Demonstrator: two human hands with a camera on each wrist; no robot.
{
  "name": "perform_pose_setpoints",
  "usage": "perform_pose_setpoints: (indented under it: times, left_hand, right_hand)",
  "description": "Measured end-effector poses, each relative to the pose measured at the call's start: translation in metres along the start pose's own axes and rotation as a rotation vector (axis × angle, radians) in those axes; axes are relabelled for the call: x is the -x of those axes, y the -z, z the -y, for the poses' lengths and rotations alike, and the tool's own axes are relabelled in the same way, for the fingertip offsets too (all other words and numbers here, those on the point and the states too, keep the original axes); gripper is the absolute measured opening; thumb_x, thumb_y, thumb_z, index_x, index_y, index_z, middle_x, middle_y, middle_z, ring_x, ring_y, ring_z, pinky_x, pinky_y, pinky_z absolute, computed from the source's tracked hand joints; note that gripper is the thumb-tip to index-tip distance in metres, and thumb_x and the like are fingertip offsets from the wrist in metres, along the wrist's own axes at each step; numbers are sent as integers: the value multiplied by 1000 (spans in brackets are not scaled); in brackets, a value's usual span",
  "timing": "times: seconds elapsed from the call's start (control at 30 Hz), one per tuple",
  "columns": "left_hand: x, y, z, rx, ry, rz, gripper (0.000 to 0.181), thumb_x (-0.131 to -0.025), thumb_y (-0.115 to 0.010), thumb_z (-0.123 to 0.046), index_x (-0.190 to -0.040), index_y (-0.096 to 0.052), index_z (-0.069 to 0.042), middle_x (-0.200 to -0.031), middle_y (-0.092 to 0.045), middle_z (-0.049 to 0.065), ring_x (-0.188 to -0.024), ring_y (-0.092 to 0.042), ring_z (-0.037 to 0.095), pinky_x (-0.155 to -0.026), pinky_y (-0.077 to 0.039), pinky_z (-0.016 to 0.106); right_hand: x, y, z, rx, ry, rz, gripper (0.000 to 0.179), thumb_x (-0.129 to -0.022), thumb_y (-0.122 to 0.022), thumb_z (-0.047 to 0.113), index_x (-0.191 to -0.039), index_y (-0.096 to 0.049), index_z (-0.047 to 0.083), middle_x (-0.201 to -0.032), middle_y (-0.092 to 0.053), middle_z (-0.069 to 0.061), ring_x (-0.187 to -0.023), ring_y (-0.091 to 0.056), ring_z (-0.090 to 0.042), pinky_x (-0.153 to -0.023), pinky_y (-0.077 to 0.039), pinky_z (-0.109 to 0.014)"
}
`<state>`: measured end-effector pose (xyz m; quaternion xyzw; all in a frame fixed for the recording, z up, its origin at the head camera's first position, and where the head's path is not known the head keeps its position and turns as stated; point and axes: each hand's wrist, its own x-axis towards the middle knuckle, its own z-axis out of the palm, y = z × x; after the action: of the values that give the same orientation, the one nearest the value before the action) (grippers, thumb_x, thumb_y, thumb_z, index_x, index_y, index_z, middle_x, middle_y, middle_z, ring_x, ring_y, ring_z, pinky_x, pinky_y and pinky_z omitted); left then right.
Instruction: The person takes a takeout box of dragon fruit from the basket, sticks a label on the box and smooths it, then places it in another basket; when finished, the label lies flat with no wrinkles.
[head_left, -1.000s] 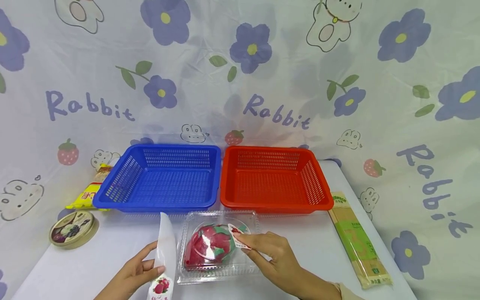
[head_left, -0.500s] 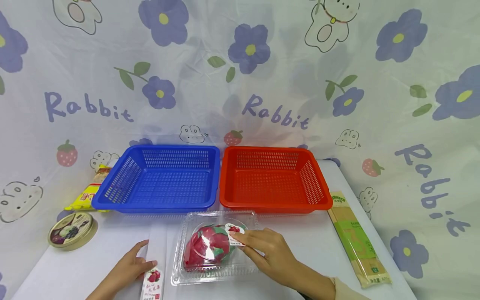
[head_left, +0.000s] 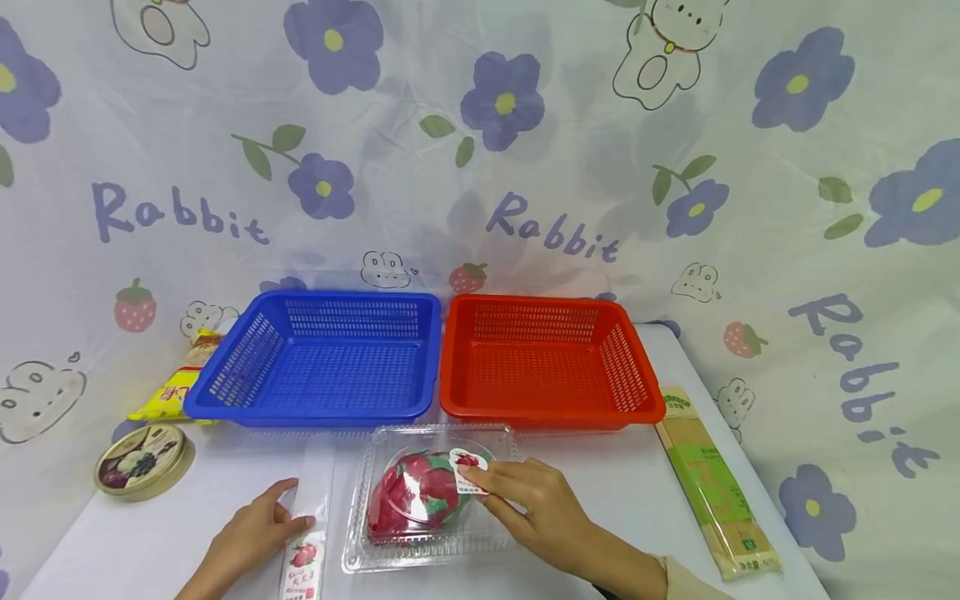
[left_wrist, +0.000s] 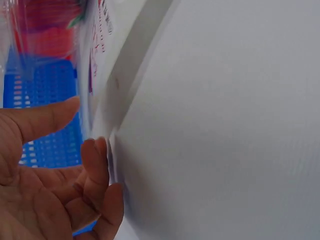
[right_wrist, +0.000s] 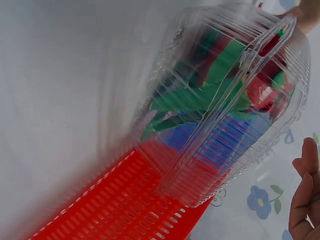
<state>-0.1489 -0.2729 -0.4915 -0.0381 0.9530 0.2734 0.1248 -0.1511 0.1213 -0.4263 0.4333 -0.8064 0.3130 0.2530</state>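
My right hand (head_left: pixel 536 508) pinches a white fruit sticker (head_left: pixel 468 481) with a red fruit picture, held over the right side of a clear plastic clamshell box (head_left: pixel 480 542). Inside the shut box lies a red dragon fruit with green scales (head_left: pixel 412 496). In the right wrist view the hand (right_wrist: pixel 306 192) shows only at the right edge, its sticker hidden. My left hand (head_left: pixel 251 533) lies on the table, thumb over a long white sticker strip (head_left: pixel 306 533) printed with red fruit. In the left wrist view that hand (left_wrist: pixel 55 180) has its thumb apart from loosely bent fingers.
Behind the box stand a blue basket (head_left: pixel 360 375) and a red basket (head_left: pixel 540 375). A round gold tin (head_left: pixel 142 462) and a yellow snack packet (head_left: pixel 168 396) sit at the left. Along the right edge lies a green noodle packet (head_left: pixel 720 492).
The left hand has lowered the sticker strip from upright to flat on the table and loosened. The right hand's sticker has turned from slanted to nearly upright over the box.
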Motion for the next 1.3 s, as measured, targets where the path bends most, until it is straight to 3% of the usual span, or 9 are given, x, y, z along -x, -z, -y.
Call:
perform_pose_setpoints:
  times: [0.17, 0.33, 0.43, 0.53, 0.7, 0.83, 1.03, 1.17, 1.3]
  left_hand:
    - [3, 10, -4, -64, 12, -54, 77, -86, -72, -45, -136, -47, 7, -92, -64, 3, -82, -59, 21, -62, -45, 39]
    - [12, 19, -33, -32, -50, -176, 68, -90, -70, -44, -138, -52, 0, -107, -62, 12, -82, -58, 19, -59, -43, 35]
    - [19, 18, -60, 67, -167, -268, 57, -90, -72, -37, -134, -58, -5, -108, -61, 11, -74, -51, 8, -58, -40, 28]
    - [24, 13, -88, 186, -324, -305, 46, -90, -74, -30, -130, -64, -11, -105, -62, 4, -75, -50, 3, -62, -44, 24]
    - [29, 6, -124, 288, -582, -241, 34, -91, -73, -25, -125, -68, -24, -96, -59, -10, -89, -56, 5, -76, -52, 29]
    - [26, 1, -142, 326, -697, -155, 28, -93, -70, -26, -121, -70, -28, -98, -60, -12, -93, -55, 11, -77, -50, 29]
    - [15, -6, -155, 339, -752, -98, 22, -97, -64, -22, -116, -74, -16, -99, -60, -14, -92, -51, 10, -75, -47, 28]
    - [5, -9, -160, 376, -686, -55, 22, -98, -62, -24, -113, -75, -15, -96, -60, -13, -88, -49, 9, -71, -45, 26]
    - [-5, -11, -162, 416, -634, -41, 22, -98, -62, -25, -112, -76, -15, -96, -62, -9, -91, -50, 11, -75, -46, 27]
  right_hand:
    - [0, -1, 1, -4, -2, 0, 37, -92, -70, 17, -129, -69, 16, -110, -75, 2, -92, -72, -11, -74, -47, -10]
    - [0, -1, 1, 11, 21, -9, 37, -92, -70, 17, -129, -68, 15, -109, -75, 1, -88, -71, -9, -73, -45, -9]
    - [0, -1, 1, 22, 31, -22, 36, -92, -70, 17, -127, -69, 14, -108, -76, 0, -88, -71, -10, -73, -46, -9]
    - [0, -3, 0, 33, 48, -36, 34, -93, -69, 17, -127, -70, 14, -106, -76, 1, -88, -71, -10, -74, -47, -11]
    - [-1, -6, 0, 75, 79, -45, 33, -95, -67, 20, -128, -69, 16, -103, -75, 3, -85, -70, -8, -74, -48, -12]
    - [-1, -8, 0, 116, 100, -45, 34, -95, -67, 21, -128, -68, 17, -103, -75, 0, -86, -71, -11, -74, -50, -16]
    - [0, -15, -2, 159, 139, -52, 32, -100, -59, 23, -130, -68, 19, -105, -75, -3, -87, -72, -13, -73, -52, -19]
    - [0, -18, -5, 190, 150, -50, 32, -100, -59, 24, -131, -67, 20, -107, -75, -3, -82, -72, -12, -71, -51, -19]
    - [-1, -22, -8, 227, 159, -30, 35, -97, -63, 24, -132, -66, 20, -112, -74, -4, -78, -70, -11, -69, -48, -18]
